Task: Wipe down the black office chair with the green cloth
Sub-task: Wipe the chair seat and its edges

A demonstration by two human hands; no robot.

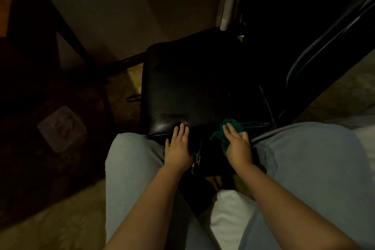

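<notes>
**Front edge wipe, cloth at near right corner of seat**

The green cloth is bunched on the near right corner of the black chair seat and hangs a bit over the front lip. My right hand lies on top of it, fingers straight and together. It presses the cloth down rather than clutching it. The thumb is hidden, so I can't tell if it hooks the cloth. My left hand lies flat on the near edge, left of centre, fingers straight, holding nothing. It looks like a brace. The hands are near each other, not touching.

My read is that the step in hand is the front edge. The light is too dim to tell whether the seat top farther out is done.

To do it well:
- Spread the wad so more cloth meets the leather.
- Press evenly through the palm.
- Make overlapping strokes left along the lip, then far across the top.
- Brace with the left hand so the chair doesn't roll or swivel.

My pale trouser legs flank the near edge. A clear plastic tub sits on the floor well to the left. A dark curved frame is at far right, too dim to identify.
</notes>
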